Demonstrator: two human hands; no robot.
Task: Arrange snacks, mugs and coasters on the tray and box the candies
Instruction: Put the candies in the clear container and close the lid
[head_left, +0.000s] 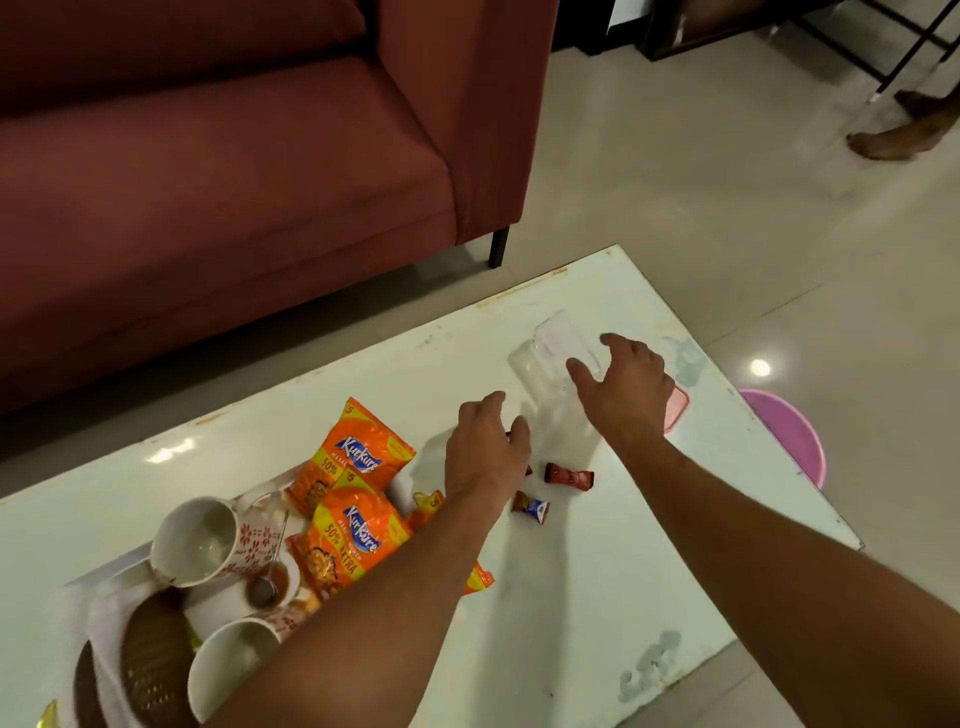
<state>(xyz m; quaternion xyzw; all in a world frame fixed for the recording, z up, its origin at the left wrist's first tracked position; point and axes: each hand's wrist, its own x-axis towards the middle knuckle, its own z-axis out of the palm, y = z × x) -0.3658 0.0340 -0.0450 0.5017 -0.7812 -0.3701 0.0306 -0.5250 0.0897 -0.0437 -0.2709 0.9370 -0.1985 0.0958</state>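
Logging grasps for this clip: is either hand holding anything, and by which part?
Right hand spreads open at the clear box, gripping nothing. Left hand curls over a dark candy; a firm hold cannot be told.

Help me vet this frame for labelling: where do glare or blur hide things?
Head view: lamp glare spots sit on the glossy table and the floor tile; the clear plastic box by the right hand is smeared and barely readable; the Kurkure packets read sharp.
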